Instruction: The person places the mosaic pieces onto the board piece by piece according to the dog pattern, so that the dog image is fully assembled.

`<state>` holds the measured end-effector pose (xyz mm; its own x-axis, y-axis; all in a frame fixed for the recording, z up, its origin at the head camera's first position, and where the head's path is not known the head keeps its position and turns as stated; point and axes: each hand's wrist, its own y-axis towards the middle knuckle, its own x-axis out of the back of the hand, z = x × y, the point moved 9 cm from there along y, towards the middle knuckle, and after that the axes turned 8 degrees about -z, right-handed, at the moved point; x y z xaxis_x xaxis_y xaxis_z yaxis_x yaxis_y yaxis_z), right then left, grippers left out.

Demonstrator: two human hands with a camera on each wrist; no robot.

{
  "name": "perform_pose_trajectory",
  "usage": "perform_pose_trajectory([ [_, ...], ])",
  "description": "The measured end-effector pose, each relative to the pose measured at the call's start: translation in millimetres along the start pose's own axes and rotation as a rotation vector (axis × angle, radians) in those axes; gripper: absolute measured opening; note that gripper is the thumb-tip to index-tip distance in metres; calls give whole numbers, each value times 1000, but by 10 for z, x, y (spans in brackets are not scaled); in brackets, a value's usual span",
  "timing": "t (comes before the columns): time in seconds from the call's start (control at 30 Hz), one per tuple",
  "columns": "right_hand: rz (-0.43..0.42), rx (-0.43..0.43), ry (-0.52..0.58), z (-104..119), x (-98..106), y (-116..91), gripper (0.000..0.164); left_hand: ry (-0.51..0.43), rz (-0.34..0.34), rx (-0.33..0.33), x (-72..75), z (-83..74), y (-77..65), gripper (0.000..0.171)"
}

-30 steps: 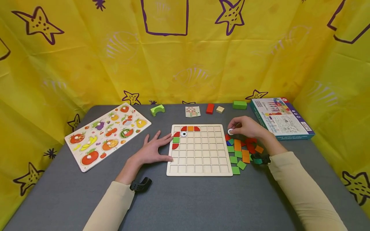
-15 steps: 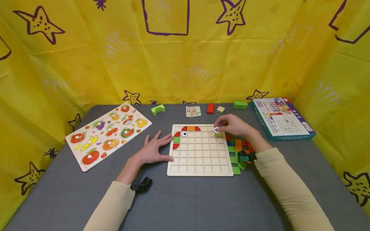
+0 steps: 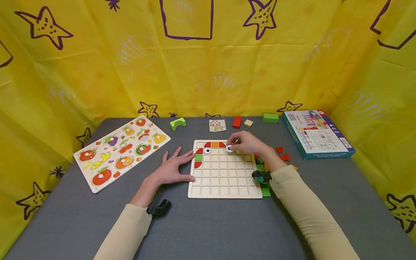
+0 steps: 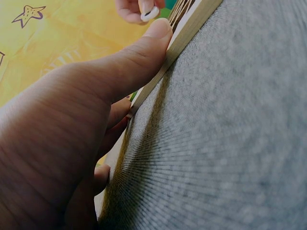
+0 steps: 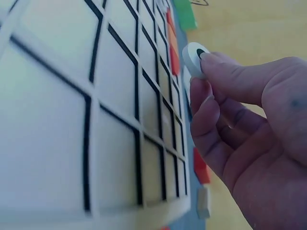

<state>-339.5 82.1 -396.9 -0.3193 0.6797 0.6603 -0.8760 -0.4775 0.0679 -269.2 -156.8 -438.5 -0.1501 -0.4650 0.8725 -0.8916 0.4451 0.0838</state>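
Evidently, my right grip pinches the white eye disc at its very tips above the gridded board, dotted face tilted upward, the right-wrist view disclosing a thick edge the head view hides, while my left grip, fingers spread, touches the board's left side.

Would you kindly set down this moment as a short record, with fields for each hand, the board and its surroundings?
Left hand: fingers spread, thumb against the left edge of the grid board
Right hand: pinches a white eye disc above the board
On board: second eye disc, four red pieces, orange square, green square
Right of board: loose coloured pieces, partly hidden by the arm
Beyond board: picture card, red block, pale block
Far left: fruit puzzle
Far right: flat box
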Motion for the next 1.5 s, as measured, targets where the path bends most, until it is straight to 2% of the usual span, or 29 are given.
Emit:
perform_pose_trajectory([
  [0.4,-27,-9,-84,69,-217,177,5,16,7,9,8,-12,-5,97],
  [0.57,-35,-18,-117,83,-234,194,4,38,2,5,9,-14,7,97],
  [1.23,-19,-1,-167,122,-258,155,4,31,-2,-5,33,-45,-11,97],
  [1.5,-21,25,-153,126,-254,148,3,28,-2,-4,27,-46,-9,97],
])
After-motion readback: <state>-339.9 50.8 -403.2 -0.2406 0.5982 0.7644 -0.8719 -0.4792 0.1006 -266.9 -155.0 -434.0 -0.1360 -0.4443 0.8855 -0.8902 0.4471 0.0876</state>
